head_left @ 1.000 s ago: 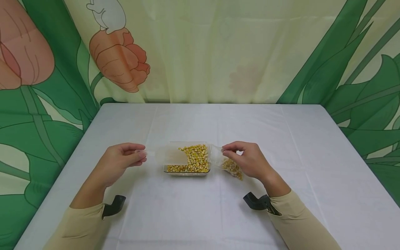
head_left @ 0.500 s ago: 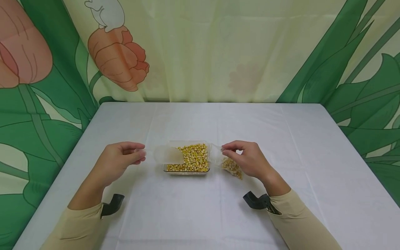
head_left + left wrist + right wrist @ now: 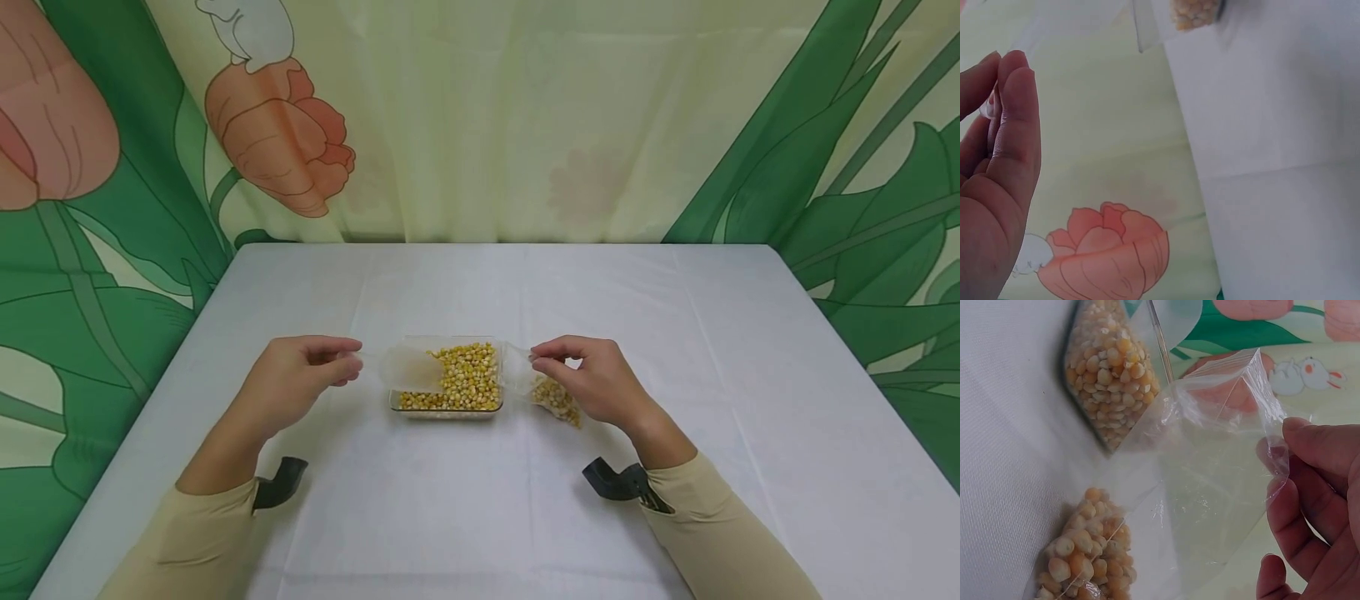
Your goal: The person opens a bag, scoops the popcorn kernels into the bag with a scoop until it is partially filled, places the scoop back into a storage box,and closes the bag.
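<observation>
A clear rectangular container [image 3: 450, 414] holds yellow corn kernels [image 3: 472, 375] in the middle of the table. My left hand [image 3: 300, 383] pinches the thin handle of a translucent plastic scoop [image 3: 412, 369], whose wide end hangs over the container's left part. It looks tilted; whether it touches the corn, I cannot tell. To the right, my right hand [image 3: 596, 375] pinches the upper edge of a clear plastic bag [image 3: 1210, 469] between thumb and fingers. The bag's mouth stands beside the container's right wall, and corn kernels [image 3: 1091, 550] lie in its bottom on the table.
A white cloth covers the table [image 3: 450, 508]. Behind it hangs a curtain [image 3: 480, 117] printed with flowers and leaves. Dark curved mounts [image 3: 281, 483] stick out from both sleeves over the table.
My left hand has drifted slightly left, then back right with the scoop, which now overlaps the container more. My right hand and the bag have hardly moved.
</observation>
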The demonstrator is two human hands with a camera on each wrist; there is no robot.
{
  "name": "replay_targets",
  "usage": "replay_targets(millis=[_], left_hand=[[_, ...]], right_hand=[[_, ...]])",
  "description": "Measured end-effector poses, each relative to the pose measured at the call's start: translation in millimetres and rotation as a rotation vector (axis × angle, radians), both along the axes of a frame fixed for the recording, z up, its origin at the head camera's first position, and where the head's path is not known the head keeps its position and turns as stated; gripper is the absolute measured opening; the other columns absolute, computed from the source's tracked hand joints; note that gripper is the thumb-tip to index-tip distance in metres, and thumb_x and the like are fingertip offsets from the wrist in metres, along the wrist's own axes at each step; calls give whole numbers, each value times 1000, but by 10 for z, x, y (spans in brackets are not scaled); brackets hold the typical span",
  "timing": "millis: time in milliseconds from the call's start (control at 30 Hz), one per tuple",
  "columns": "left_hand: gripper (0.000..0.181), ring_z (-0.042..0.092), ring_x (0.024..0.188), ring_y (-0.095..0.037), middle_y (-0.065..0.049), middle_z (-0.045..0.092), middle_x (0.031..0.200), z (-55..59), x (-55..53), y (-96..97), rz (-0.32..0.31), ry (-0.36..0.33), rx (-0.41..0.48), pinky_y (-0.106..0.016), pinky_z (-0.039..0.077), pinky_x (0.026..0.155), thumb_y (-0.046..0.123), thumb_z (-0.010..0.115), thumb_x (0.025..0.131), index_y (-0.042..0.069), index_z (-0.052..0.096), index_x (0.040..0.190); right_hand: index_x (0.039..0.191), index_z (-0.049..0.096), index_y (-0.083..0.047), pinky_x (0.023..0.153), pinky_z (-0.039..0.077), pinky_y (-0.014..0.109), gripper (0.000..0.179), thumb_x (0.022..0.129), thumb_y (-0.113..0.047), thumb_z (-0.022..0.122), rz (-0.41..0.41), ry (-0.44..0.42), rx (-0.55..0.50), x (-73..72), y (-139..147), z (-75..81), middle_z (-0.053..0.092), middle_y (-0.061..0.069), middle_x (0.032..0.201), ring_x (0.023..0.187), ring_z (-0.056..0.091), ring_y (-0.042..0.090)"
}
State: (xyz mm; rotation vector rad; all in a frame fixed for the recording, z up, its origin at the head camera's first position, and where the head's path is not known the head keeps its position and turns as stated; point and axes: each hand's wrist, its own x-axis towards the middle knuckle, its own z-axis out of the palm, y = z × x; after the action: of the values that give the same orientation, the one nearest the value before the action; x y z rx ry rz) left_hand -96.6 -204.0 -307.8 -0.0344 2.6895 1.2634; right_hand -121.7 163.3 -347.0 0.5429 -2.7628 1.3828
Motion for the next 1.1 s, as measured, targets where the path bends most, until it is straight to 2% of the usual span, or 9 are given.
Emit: replay_targets(millis=[267,500,800,1100], left_hand=[[38,70,96,-22,-7,73,107,-93,-70,46,-22,-20,12,-50,51,94,26,68,97,5,67,128],[33,70,93,-21,-9,74,105,-184,-72,72,-1,-29,27,-47,54,91,20,66,98,3,68,126],[35,70,95,-24,-14,73,109,-263,-103,133,4,-39,75,-44,55,91,21,68,98,1,67,127],[32,70,94,-23,-9,73,105,-320,-130,181,10,-46,55,-45,55,90,19,69,97,3,68,125]], right_hand=[[104,78,-8,71,47,32,13,94,-13,72,3,2,-7,3,-12,12,74,-1,98,90,62,18],[104,78,-8,72,47,32,13,94,-13,72,2,-1,-2,7,-18,15,74,-1,98,91,63,18],[104,78,-8,73,47,36,13,94,-13,72,0,-7,3,-2,-21,7,74,-1,99,90,62,18],[105,78,-8,71,47,34,13,94,-13,72,3,-18,-2,1,-35,6,74,0,99,89,62,18]])
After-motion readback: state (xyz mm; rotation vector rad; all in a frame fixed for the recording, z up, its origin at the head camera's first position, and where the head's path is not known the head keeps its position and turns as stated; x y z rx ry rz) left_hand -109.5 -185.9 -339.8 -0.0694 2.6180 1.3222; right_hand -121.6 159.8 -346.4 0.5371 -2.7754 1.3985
